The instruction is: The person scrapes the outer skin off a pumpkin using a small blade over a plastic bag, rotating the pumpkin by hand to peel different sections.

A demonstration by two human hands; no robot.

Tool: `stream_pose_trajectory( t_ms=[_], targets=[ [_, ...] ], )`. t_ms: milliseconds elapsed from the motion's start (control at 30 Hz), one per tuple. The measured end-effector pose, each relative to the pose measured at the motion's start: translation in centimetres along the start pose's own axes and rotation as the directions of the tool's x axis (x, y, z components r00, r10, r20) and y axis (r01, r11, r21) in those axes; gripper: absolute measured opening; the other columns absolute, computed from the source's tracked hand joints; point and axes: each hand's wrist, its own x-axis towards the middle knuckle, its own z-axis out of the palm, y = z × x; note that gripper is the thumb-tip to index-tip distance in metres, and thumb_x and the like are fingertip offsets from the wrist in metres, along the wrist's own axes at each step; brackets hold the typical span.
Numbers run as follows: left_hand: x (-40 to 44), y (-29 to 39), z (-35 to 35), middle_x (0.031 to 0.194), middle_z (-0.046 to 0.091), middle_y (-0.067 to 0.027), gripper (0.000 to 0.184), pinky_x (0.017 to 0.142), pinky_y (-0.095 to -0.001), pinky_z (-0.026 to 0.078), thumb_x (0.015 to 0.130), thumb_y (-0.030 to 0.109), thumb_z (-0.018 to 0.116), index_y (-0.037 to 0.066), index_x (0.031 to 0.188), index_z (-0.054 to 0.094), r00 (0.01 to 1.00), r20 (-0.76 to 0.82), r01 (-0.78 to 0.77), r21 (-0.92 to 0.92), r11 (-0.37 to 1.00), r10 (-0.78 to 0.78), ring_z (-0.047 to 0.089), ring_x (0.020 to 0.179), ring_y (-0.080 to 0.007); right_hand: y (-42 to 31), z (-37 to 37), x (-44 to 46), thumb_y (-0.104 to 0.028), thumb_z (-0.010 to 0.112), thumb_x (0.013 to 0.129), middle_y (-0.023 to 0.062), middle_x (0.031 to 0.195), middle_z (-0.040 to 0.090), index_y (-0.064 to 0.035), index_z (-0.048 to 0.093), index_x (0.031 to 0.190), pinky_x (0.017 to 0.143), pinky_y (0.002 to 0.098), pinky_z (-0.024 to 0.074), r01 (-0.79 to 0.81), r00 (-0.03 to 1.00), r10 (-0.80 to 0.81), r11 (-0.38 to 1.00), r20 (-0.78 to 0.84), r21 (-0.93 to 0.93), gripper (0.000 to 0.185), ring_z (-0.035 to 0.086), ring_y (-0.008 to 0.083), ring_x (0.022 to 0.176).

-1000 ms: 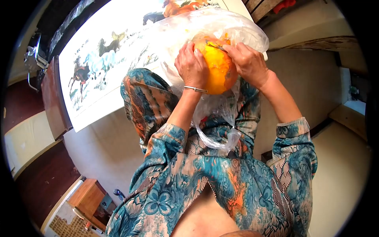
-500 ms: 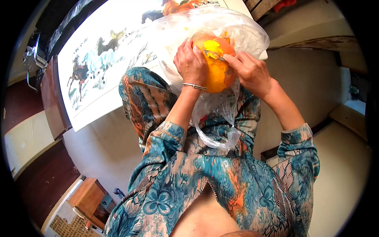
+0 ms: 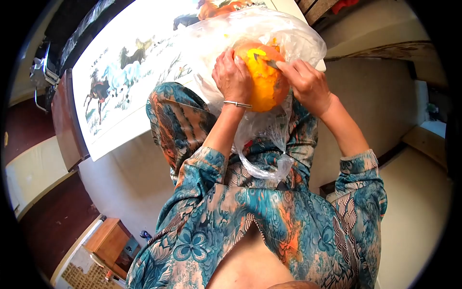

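Observation:
A round orange pumpkin (image 3: 268, 89) rests on a clear plastic bag (image 3: 303, 41) above my lap. Much of its near side is bare, bright yellow-orange flesh, while darker skin remains at its right edge and top. My left hand (image 3: 232, 77) is pressed against the pumpkin's left side, fingers curved over it and steadying it. In the closed fingers of my right hand (image 3: 310, 86) is a small metal knife (image 3: 272, 63), its handle mostly hidden. The blade touches the pumpkin's upper part, with a small bright yellow peel (image 3: 260, 52) just beyond it.
A white tabletop (image 3: 115, 144) printed with running horses lies ahead and to the left, under the bag. The bag's handle loop (image 3: 262, 171) hangs over my lap. A wooden box (image 3: 108, 241) stands at lower left. A wooden ledge (image 3: 385, 50) runs along the right.
My right hand has shifted slightly up with the knife. The wide yellow peel at the blade looks smaller now, and more bare flesh shows below it. My left hand stays in place.

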Motion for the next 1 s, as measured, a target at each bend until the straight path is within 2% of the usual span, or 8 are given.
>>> stream_pose_trajectory(
  t_ms=[133, 233, 333, 433, 533, 633, 833, 1000],
  targets=[
    [0.0, -0.4, 0.1, 0.116, 0.059, -0.017, 0.032, 0.097, -0.0438, 0.037, 0.092, 0.021, 0.047, 0.002, 0.115, 0.059, 1.0, 0.001, -0.006, -0.007, 1.0, 0.006, 0.054, 0.111, -0.0328, -0.2, 0.4, 0.1, -0.002, 0.06, 0.078, 0.0108, 0.087, 0.062, -0.0089, 0.063, 0.114, 0.063, 0.036, 0.0552, 0.047, 0.999, -0.046, 0.997, -0.019, 0.061, 0.037, 0.065, 0.0278, 0.076],
    [-0.2, -0.1, 0.1, 0.116, 0.06, -0.0172, 0.032, 0.098, -0.044, 0.037, 0.092, 0.021, 0.047, 0.001, 0.115, 0.059, 1.0, 0.003, 0.01, -0.012, 1.0, -0.01, 0.054, 0.112, -0.0329, -0.4, -0.2, -0.9, -0.003, 0.06, 0.079, 0.0118, 0.087, 0.062, -0.0095, 0.063, 0.113, 0.063, 0.0362, 0.0551, 0.014, 1.0, -0.015, 0.999, 0.018, 0.052, 0.035, 0.065, 0.0278, 0.076],
    [0.0, -0.1, 0.1, 0.114, 0.061, -0.0181, 0.034, 0.096, -0.0429, 0.041, 0.094, 0.021, 0.044, -0.001, 0.113, 0.061, 0.999, -0.032, -0.035, 0.025, 0.999, 0.036, 0.057, 0.108, -0.0336, -0.4, 0.1, -0.3, -0.001, 0.06, 0.084, 0.0101, 0.079, 0.057, -0.008, 0.063, 0.114, 0.06, 0.0377, 0.0514, 0.028, 1.0, -0.027, 0.998, -0.016, 0.054, 0.031, 0.062, 0.0279, 0.071],
    [-0.4, 0.0, 0.1, 0.113, 0.062, -0.0184, 0.035, 0.095, -0.0422, 0.042, 0.096, 0.022, 0.042, -0.002, 0.112, 0.062, 0.997, -0.055, -0.05, 0.044, 0.998, 0.052, 0.058, 0.107, -0.0337, -0.3, 0.2, 1.0, -0.003, 0.06, 0.079, 0.0117, 0.085, 0.061, -0.0097, 0.063, 0.114, 0.064, 0.036, 0.0553, -0.043, 0.998, 0.041, 0.999, 0.057, 0.027, 0.036, 0.066, 0.0276, 0.076],
    [-0.3, -0.3, 0.2, 0.113, 0.062, -0.0182, 0.035, 0.095, -0.0418, 0.042, 0.096, 0.022, 0.042, -0.001, 0.113, 0.062, 0.997, -0.057, -0.055, 0.032, 0.998, 0.057, 0.057, 0.107, -0.0335, 0.1, 0.1, 0.8, -0.003, 0.06, 0.078, 0.0112, 0.086, 0.061, -0.0098, 0.063, 0.114, 0.064, 0.0357, 0.0555, 0.02, 0.999, -0.023, 0.997, 0.035, 0.069, 0.036, 0.066, 0.0276, 0.076],
    [-0.2, -0.3, 0.1, 0.116, 0.06, -0.0183, 0.033, 0.097, -0.0435, 0.039, 0.093, 0.022, 0.046, 0.0, 0.114, 0.06, 1.0, -0.023, -0.013, 0.004, 1.0, 0.013, 0.055, 0.111, -0.0335, -0.3, -0.2, -0.3, -0.001, 0.059, 0.083, 0.0111, 0.08, 0.057, -0.008, 0.062, 0.115, 0.063, 0.0379, 0.053, 0.045, 0.998, -0.049, 0.992, 0.029, 0.116, 0.032, 0.063, 0.0296, 0.071],
    [-0.1, -0.2, 0.2, 0.117, 0.059, -0.018, 0.033, 0.098, -0.0444, 0.037, 0.093, 0.021, 0.047, 0.0, 0.115, 0.059, 1.0, -0.013, -0.006, 0.004, 1.0, 0.006, 0.054, 0.112, -0.0336, -0.8, 0.1, 0.2, 0.0, 0.059, 0.08, 0.0114, 0.083, 0.059, -0.008, 0.062, 0.115, 0.065, 0.0375, 0.0534, 0.012, 0.999, -0.015, 0.996, 0.029, 0.083, 0.036, 0.063, 0.0296, 0.074],
    [-0.1, 0.0, 0.2, 0.117, 0.059, -0.0176, 0.033, 0.098, -0.0441, 0.037, 0.093, 0.021, 0.047, 0.0, 0.115, 0.059, 1.0, -0.018, 0.024, 0.013, 1.0, -0.024, 0.054, 0.112, -0.0335, -0.7, 0.8, 1.0, -0.004, 0.058, 0.079, 0.0104, 0.086, 0.062, -0.0106, 0.063, 0.112, 0.063, 0.0357, 0.0556, -0.024, 0.998, 0.021, 0.998, 0.055, 0.056, 0.034, 0.066, 0.0282, 0.077]
  ],
)
